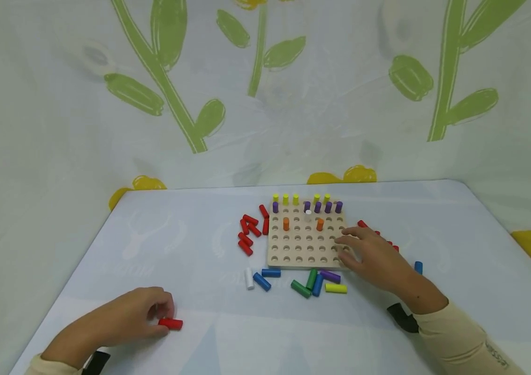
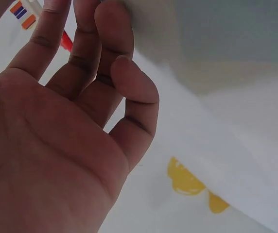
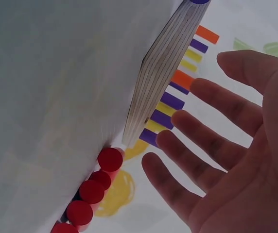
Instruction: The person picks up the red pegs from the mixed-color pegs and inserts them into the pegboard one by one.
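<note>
A small red peg (image 1: pixel 171 324) is at the front left, pinched between the thumb and a finger of my left hand (image 1: pixel 129 315). In the left wrist view that hand's palm (image 2: pixel 51 141) and bent fingers show, while the pinch itself is out of sight. The wooden pegboard (image 1: pixel 304 254) lies near the middle of the table, with yellow, purple, orange and white pegs standing in its far rows. Over its right edge my right hand (image 1: pixel 378 260) hovers, fingers loosely spread and nothing held; the right wrist view shows those fingers (image 3: pixel 217 104) beside the board.
Loose red pegs (image 1: pixel 245 239) lie left of the board, and more red ones (image 1: pixel 362 224) line its right side. Blue (image 1: pixel 262 281), white (image 1: pixel 249 278), green (image 1: pixel 300 288), purple and yellow (image 1: pixel 336 288) pegs are scattered along the front. A single blue peg (image 1: pixel 418 267) is right of the right hand.
</note>
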`<state>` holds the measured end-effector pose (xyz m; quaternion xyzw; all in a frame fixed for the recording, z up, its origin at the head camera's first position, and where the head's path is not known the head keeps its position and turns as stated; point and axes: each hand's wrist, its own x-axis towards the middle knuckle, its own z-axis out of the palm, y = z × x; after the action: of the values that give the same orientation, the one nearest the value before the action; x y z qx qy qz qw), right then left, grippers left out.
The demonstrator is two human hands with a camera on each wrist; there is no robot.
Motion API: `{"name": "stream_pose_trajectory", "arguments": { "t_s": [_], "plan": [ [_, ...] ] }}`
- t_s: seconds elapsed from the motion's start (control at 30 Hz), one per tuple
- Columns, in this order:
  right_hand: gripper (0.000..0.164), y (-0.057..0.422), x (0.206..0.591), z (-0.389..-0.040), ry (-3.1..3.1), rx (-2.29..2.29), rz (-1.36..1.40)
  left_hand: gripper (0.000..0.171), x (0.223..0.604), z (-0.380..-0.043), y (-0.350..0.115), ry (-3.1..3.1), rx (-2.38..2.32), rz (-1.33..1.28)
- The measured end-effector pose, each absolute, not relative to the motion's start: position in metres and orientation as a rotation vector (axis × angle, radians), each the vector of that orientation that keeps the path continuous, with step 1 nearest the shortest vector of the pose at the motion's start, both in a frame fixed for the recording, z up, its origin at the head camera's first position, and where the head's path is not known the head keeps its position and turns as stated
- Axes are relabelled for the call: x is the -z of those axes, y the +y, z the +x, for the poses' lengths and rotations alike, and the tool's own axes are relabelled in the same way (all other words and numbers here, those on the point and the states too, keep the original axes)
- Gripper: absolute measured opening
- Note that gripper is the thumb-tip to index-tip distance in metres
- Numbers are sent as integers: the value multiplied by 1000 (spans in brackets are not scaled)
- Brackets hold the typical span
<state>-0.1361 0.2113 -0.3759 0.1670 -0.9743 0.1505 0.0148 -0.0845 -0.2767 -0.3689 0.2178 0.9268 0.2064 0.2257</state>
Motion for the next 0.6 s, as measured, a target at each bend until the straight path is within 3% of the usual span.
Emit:
{"name": "stream_pose_trajectory", "arguments": {
  "t_s": [0.6],
  "plan": [
    [42, 215, 378, -135, -3090, -413, 616, 22, 347, -103, -242, 2632, -604, 629]
  ]
}}
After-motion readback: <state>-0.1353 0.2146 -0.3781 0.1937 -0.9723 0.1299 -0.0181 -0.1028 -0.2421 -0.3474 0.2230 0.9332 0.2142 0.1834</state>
